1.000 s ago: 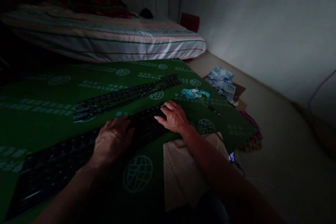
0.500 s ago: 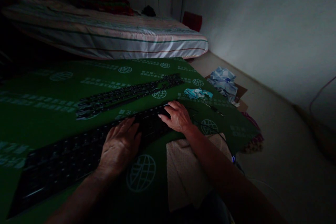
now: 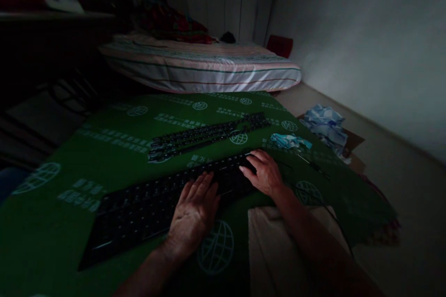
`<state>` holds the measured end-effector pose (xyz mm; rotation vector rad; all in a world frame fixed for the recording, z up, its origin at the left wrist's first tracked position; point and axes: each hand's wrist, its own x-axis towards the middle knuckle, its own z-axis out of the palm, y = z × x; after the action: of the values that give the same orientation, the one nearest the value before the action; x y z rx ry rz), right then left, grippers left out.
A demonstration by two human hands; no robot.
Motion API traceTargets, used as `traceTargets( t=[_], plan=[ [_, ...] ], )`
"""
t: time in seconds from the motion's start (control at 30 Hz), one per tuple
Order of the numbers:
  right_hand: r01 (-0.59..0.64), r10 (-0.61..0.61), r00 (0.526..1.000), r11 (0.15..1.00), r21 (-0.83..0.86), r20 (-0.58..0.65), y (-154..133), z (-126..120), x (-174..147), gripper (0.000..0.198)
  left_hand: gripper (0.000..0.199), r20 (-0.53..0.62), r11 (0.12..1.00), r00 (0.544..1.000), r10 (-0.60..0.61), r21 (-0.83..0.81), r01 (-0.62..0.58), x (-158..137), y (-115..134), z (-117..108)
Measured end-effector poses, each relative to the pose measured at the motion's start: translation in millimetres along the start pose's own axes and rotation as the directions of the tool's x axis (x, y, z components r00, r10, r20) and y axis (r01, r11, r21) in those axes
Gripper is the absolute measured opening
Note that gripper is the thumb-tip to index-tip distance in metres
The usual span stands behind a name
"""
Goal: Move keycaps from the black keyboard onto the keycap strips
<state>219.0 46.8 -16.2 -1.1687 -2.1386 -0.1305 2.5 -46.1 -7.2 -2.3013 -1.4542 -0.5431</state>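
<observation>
A black keyboard (image 3: 139, 211) lies slantwise on a green printed cloth (image 3: 69, 236). My left hand (image 3: 195, 209) lies flat across the middle of the keyboard, palm down, with its fingers stretched out. Over the right end rests my right hand (image 3: 263, 171), thumb and fingers apart, the fingertips at the far edge. I see nothing held in either hand, though the undersides of the fingers are hidden. Beyond the keyboard, loose black keycaps (image 3: 195, 134) are laid out in several rows, more jumbled at their right end.
A crumpled blue-and-white wrapper (image 3: 291, 141) and a thin screwdriver-like tool (image 3: 313, 164) lie to the right. A beige cloth (image 3: 265, 241) is under my right forearm. Behind stands a bed (image 3: 216, 76). Crumpled pale-blue material (image 3: 324, 123) lies on the floor near the wall.
My view has turned left and up, so everything sits further right and lower, and more of the room's left side shows. Both hands keep nearly the same places on the keyboard.
</observation>
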Motion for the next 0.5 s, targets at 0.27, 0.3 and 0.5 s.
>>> traceTargets(
  t=[0.27, 0.3, 0.5],
  plan=[
    [-0.104, 0.124, 0.983, 0.984, 0.143, -0.133, 5, 0, -3, 0.026, 0.029, -0.032, 0.999, 0.999, -0.027, -0.026, 0.026, -4, 4, -1],
    [-0.119, 0.144, 0.979, 0.979, 0.164, -0.148, 5, 0, -3, 0.026, 0.030, -0.034, 0.999, 0.999, -0.030, -0.039, 0.028, -5, 5, -2],
    [-0.202, 0.249, 0.953, 0.947, 0.250, -0.173, 8, -1, -4, 0.027, 0.033, -0.013, 0.992, 1.000, -0.018, -0.127, 0.016, -13, 11, -5]
  ],
)
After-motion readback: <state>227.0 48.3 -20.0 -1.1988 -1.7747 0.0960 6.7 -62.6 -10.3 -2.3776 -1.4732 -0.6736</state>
